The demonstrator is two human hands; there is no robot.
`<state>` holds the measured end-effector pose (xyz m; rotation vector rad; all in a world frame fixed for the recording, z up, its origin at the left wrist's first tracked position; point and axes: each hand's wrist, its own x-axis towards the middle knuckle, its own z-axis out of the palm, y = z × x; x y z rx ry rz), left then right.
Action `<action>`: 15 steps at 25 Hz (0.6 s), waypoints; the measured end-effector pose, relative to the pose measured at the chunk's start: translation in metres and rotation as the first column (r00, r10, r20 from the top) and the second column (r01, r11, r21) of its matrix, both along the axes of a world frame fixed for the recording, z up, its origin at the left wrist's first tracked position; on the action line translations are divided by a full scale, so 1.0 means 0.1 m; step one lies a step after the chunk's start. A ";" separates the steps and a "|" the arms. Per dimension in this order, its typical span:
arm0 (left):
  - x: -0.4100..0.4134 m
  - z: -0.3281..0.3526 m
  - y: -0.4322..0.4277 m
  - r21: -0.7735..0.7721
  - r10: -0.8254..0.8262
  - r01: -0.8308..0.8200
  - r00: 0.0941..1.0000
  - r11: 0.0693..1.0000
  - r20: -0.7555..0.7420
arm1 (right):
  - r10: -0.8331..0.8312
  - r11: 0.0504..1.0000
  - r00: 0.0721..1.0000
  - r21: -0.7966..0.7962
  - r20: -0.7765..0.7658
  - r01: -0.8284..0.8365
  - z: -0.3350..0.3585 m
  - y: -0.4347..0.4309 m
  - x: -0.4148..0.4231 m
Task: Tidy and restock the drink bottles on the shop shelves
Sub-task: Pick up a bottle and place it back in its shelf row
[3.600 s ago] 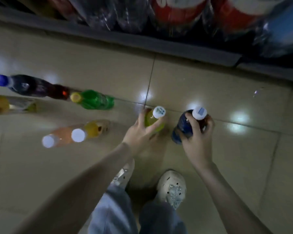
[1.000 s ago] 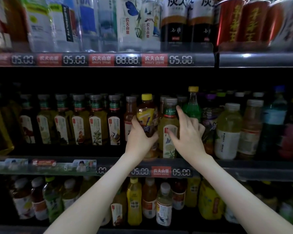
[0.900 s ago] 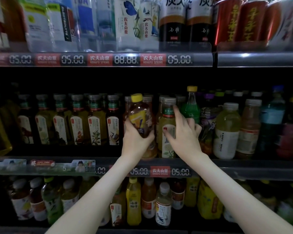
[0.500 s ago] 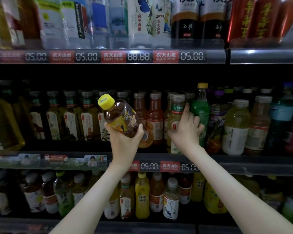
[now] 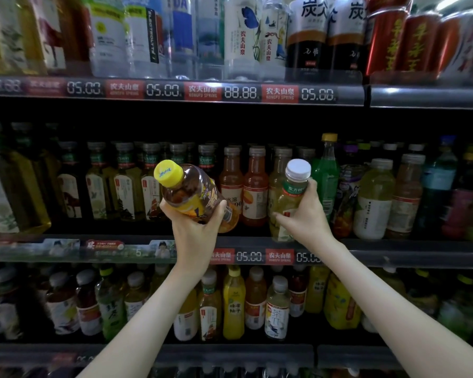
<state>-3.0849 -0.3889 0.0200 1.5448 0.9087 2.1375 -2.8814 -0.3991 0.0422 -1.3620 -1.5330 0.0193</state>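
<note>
My left hand point(image 5: 195, 227) grips a brown tea bottle with a yellow cap point(image 5: 187, 193), tilted so its cap points up and to the left, in front of the middle shelf point(image 5: 393, 253). My right hand point(image 5: 306, 216) holds a pale green tea bottle with a white cap point(image 5: 291, 192), leaning out from the shelf front with its base near the shelf edge. Behind both stand orange juice bottles point(image 5: 254, 186) and a green soda bottle point(image 5: 327, 173).
The middle shelf holds rows of dark-capped tea bottles point(image 5: 123, 184) on the left and mixed drinks point(image 5: 374, 200) on the right. Water bottles and red cans point(image 5: 388, 36) fill the top shelf. More small bottles point(image 5: 234, 304) line the lower shelf.
Earlier both hands picked bottles off the floor. Since a second ago my left hand pulled the yellow-capped bottle off the shelf and tilted it left; my right hand now tips the white-capped bottle outward.
</note>
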 end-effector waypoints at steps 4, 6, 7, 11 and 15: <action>-0.23 0.00 -0.18 0.070 0.022 -0.021 1.000 0.997 -0.011 | -0.033 0.987 0.998 0.158 -0.049 0.040 -0.08 -0.17 -0.05; -0.34 -0.08 -0.29 0.068 -0.018 0.021 0.999 0.997 -0.051 | -0.040 0.971 0.997 0.235 -0.059 0.052 -0.07 -0.32 -0.08; -0.38 -0.15 -0.36 0.055 -0.059 0.063 0.996 0.996 -0.068 | -0.065 0.966 0.997 0.248 -0.046 0.074 -0.07 -0.43 -0.13; -0.48 -0.63 -0.61 -0.103 -0.264 0.251 0.953 0.963 -0.151 | -0.099 0.990 0.994 0.098 -0.036 0.102 -0.36 -0.93 -0.34; -0.40 -1.34 -0.87 -0.372 -0.541 0.436 0.804 0.819 -0.249 | -0.122 0.978 0.976 -0.189 -0.178 0.088 -1.17 -1.33 -0.41</action>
